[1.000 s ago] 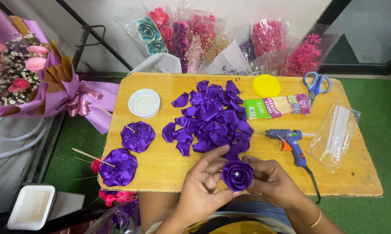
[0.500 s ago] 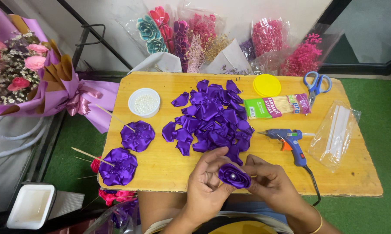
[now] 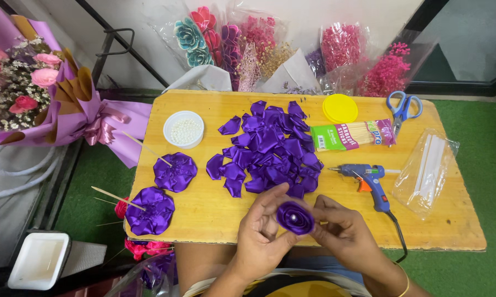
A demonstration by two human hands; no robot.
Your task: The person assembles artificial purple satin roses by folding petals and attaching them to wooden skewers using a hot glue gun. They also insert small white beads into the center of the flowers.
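Low in the frame's centre, I see my left hand and right hand both pinching a small purple satin ribbon rose, just below the pile of purple satin petals.

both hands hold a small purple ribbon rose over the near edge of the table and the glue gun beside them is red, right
Not quite: the glue gun is blue with an orange trigger. The head view shows it. The rest stands: the left hand and right hand hold the small purple ribbon rose over the table's near edge.
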